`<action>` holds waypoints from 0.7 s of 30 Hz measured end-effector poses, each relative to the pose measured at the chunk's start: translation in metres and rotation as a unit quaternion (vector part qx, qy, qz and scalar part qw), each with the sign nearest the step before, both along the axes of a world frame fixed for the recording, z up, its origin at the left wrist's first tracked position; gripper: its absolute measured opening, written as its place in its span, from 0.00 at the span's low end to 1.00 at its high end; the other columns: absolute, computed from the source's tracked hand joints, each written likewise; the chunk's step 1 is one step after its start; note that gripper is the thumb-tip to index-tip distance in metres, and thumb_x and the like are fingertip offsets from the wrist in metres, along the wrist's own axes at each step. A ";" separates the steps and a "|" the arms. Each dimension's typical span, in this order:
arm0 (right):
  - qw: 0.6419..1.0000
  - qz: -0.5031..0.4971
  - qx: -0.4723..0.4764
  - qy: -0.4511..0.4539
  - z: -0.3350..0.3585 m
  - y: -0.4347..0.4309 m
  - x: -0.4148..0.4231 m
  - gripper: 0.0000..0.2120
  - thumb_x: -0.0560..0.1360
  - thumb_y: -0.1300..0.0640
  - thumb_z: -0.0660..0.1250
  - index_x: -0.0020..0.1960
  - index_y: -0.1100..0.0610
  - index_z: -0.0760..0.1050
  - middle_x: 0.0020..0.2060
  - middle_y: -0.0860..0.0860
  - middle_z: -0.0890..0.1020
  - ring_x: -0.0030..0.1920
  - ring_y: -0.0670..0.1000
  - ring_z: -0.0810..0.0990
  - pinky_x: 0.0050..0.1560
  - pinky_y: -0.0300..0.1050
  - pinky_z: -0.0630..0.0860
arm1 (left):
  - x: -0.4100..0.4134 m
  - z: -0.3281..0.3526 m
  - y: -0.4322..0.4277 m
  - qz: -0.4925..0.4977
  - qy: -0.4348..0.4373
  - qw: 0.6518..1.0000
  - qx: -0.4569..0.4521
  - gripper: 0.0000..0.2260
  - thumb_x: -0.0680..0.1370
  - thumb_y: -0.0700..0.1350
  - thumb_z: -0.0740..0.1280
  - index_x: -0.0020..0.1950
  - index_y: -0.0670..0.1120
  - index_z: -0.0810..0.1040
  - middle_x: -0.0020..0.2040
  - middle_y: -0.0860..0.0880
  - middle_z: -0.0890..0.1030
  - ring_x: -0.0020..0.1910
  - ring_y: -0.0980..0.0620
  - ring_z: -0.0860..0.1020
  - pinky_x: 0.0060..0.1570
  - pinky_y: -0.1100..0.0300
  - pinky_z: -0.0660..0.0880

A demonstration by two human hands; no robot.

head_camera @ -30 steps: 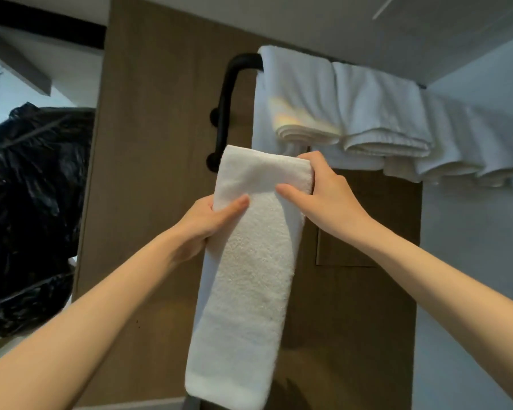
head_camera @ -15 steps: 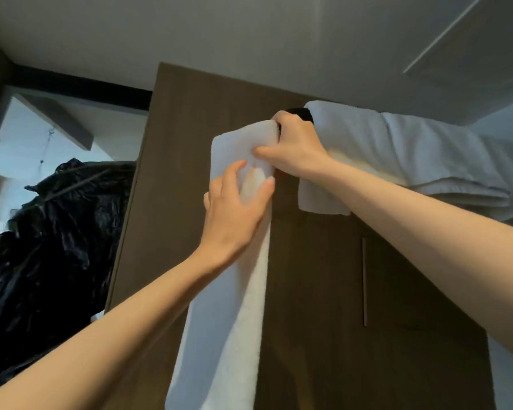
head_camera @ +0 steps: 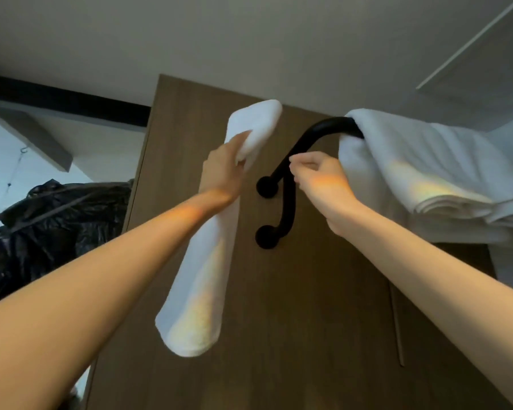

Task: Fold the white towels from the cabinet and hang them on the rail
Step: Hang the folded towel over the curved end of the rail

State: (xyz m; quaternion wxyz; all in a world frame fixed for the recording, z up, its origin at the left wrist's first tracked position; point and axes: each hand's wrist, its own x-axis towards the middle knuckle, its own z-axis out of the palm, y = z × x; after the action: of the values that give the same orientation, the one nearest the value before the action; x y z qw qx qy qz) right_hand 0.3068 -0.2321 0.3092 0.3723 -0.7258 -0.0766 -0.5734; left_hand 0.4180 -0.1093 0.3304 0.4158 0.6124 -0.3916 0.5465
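My left hand [head_camera: 222, 173] grips a folded white towel [head_camera: 202, 276] near its upper end. The towel's top curls over my fingers and its long part hangs down in front of the wooden cabinet panel [head_camera: 308, 306]. It is held left of the black rail [head_camera: 314, 134] and does not touch it. My right hand [head_camera: 320, 184] is at the rail's bend with its fingers loosely curled, and I see nothing in it. Several folded white towels [head_camera: 421, 167] are draped over the rail to the right.
The rail's two round black mounts [head_camera: 265, 235] are fixed to the wooden panel. A black plastic bag [head_camera: 57, 232] bulges at the left. The ceiling is close overhead, and a white wall stands behind the hung towels at the right.
My right hand has let go of the towel's top and dropped to the rail's bend. My left hand has carried the towel left, away from the rail, and the rail's bare end now shows.
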 end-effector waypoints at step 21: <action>0.936 -0.290 -0.061 -0.191 0.003 -0.072 0.077 0.37 0.76 0.61 0.65 0.78 0.48 0.50 0.76 0.51 0.58 0.75 0.51 0.58 0.76 0.50 0.55 | 0.035 0.084 -0.087 -0.218 0.008 0.961 0.169 0.30 0.69 0.27 0.59 0.65 0.52 0.73 0.59 0.49 0.76 0.61 0.49 0.74 0.51 0.58 0.74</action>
State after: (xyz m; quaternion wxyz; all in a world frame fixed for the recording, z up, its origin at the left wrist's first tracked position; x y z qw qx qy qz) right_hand 0.3839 -0.3040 0.3123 0.1232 -0.6149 0.0326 -0.7783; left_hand 0.4528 -0.1962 0.4146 0.4181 0.5778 -0.5993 0.3636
